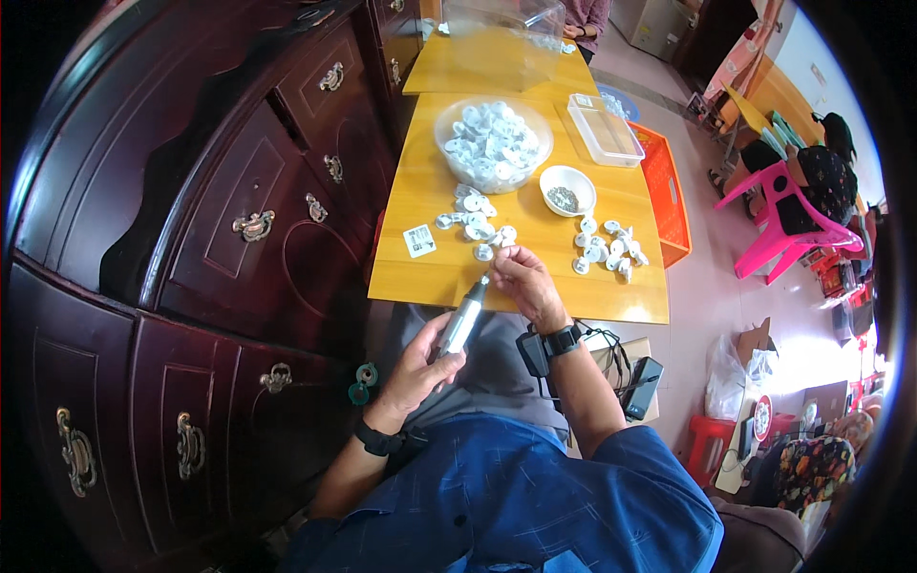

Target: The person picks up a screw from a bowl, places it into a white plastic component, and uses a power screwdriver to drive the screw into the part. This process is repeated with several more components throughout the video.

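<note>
Sitting at a yellow wooden table (420,205) beside a dark carved wooden cabinet (220,201), the person is working just past the table's near edge. Lying farther up the tabletop are a large clear bowl heaped with small white round parts (493,141), a clear rectangular plastic tray (604,129) and a small white bowl of dark tiny pieces (567,189); two loose scatters of the same white parts (476,222) are resting left and right of the hands. The left hand (420,368), coming up from the lower edge, is wrapping its fingers closed around the rear of a slim silver pen-shaped power driver (462,323). The tool's long axis is running diagonally, from the left palm low at the lap up and to the right, with its dark tip ending near the table edge. The right hand (525,285) is arching over that edge, wrist bent, forearm descending toward the lower right, with a black wristband behind it. Its thumb and fingertips are pinching closed on a single small white round part (503,254), though the part is largely hidden. That piece is sitting just above and to the right of the tool tip, nearly touching; whether they are meeting cannot be told. The right hand is thus nearer the piece, the left steering the tool toward it.
</note>
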Tool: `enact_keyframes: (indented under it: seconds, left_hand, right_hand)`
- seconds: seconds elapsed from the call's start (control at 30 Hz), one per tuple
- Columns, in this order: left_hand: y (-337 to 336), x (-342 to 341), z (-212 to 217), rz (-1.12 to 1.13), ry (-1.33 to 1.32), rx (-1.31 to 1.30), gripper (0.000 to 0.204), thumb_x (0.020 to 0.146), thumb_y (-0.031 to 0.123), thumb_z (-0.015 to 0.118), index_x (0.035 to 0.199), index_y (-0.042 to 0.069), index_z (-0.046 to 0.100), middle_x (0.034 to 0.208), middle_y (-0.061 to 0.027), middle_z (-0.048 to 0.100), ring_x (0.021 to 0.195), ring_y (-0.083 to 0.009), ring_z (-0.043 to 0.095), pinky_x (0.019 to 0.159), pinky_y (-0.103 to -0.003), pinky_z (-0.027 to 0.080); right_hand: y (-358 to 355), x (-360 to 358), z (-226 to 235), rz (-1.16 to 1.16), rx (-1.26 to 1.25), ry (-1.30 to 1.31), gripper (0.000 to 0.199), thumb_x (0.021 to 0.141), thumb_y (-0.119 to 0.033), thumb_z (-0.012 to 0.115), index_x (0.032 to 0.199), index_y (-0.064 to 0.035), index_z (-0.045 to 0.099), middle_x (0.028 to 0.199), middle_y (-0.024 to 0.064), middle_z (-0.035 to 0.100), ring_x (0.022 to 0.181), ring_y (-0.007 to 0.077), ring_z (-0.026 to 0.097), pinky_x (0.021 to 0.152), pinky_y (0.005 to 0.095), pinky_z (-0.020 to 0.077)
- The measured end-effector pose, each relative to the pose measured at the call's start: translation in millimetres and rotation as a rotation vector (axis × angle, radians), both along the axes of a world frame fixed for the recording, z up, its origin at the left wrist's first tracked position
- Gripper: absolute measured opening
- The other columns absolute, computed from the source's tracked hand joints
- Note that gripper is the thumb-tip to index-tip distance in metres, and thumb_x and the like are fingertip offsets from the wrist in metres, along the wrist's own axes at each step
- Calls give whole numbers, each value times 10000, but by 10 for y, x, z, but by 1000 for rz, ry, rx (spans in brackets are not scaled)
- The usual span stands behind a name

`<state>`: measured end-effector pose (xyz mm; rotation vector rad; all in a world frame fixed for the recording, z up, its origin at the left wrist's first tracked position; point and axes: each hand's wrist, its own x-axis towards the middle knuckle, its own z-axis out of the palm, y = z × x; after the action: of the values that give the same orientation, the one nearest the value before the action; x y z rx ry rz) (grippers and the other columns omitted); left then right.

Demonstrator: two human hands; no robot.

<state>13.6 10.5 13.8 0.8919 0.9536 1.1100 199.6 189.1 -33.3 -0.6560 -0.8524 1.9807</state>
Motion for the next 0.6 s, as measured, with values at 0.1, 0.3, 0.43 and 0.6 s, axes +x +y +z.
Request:
enact_keyframes:
  seconds: [0.1, 0.3, 0.43, 0.6]
  left_hand:
    - [-3, 11, 24, -5, 7, 4, 646, 934, 192, 693, 1476, 46, 374, 976, -55, 582, 656, -65, 532, 518, -190, 419]
    - [-30, 6, -46, -20, -14, 11, 623, 946, 205, 668, 1471, 33, 380, 962, -58, 585, 643, -65, 533, 506, -190, 416]
    - [-38, 3, -55, -2, -28, 12, 626, 945, 222, 666, 1469, 30, 383, 958, -62, 588, 637, -68, 538, 502, -189, 415]
    - [-44, -4, -84, 4, -31, 17, 624, 944, 224, 666, 1467, 30, 385, 956, -66, 588, 634, -69, 540, 501, -191, 416]
  right_hand:
    - [0, -5, -15, 17, 9, 7, 20, 956, -57, 635, 963, -75, 628, 859, 0, 628, 741, 93, 600, 674, 218, 496]
    - [-19, -9, -4, -6, -31, -18, 29, 959, -53, 628, 971, -79, 631, 859, 1, 626, 736, 96, 594, 674, 224, 508]
    - [-34, -10, 18, 10, -36, -25, 33, 956, -51, 632, 974, -79, 632, 862, 6, 629, 742, 102, 608, 685, 228, 524]
    - [-41, -10, 4, -6, -71, -15, 32, 955, -47, 630, 971, -75, 631, 871, 13, 632, 746, 107, 623, 692, 234, 539]
